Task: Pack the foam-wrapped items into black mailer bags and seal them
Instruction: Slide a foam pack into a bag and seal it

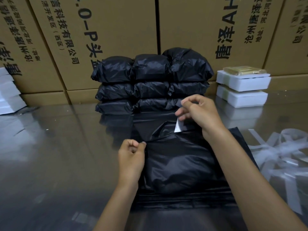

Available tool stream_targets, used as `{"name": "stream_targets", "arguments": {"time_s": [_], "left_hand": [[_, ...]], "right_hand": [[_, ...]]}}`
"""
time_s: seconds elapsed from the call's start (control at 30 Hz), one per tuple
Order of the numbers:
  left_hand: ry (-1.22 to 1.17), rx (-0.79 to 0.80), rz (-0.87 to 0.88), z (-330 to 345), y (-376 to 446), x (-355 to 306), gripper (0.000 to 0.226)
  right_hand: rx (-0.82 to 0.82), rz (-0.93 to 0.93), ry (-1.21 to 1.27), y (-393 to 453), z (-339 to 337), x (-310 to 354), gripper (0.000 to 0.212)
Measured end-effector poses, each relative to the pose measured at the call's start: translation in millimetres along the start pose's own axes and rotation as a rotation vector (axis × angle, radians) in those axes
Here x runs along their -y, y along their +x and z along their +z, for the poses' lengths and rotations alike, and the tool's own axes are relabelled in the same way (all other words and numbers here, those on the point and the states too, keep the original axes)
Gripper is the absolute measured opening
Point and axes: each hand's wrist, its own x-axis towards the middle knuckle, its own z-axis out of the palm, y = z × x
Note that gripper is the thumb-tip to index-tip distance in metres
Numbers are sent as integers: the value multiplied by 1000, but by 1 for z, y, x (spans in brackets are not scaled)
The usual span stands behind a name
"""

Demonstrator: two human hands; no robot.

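A black mailer bag [180, 164] lies in front of me on the shiny table, bulging over something inside that I cannot see. My left hand [131, 155] pinches the bag's left edge near its mouth. My right hand [198, 110] is above the bag's far end, pinching a white strip [178, 126] that stands up from the bag's flap. Two foam-wrapped items [243, 87] sit stacked at the back right, with a yellowish clear-wrapped item [245, 70] on top.
A stack of several sealed black bags [151, 80] stands at the back centre against large cardboard cartons [108, 30]. More white foam pieces [8, 94] sit at the far left. Peeled white strips [280, 150] lie loose on the table at right.
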Motion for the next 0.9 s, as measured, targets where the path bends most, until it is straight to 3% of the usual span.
{"name": "stream_targets", "arguments": {"time_s": [0.17,0.33,0.4,0.47,0.53,0.6,0.7,0.9], "left_hand": [[526,105,110,7,-4,10,27],[782,206,124,8,-10,-4,34],[877,137,238,3,-13,-13,30],[734,96,475,-1,-20,-23,20],[486,272,681,4,-32,-38,16],[436,562,750,17,-47,-50,17],[687,805,757,42,-55,-56,39],[1187,914,536,86,-60,-78,63]], "right_hand": [[-38,-102,-114,6,-30,-2,17],[-106,-212,-366,1,-69,-21,8],[-127,-229,-486,-5,-89,-33,10],[-124,-227,-577,-11,-108,-46,20],[-116,-216,-633,-16,-124,-58,27],[-111,-194,-673,-22,-136,-68,34],[-142,-131,-775,-29,-151,-83,50],[-194,54,-1002,-30,-183,-105,57]]}}
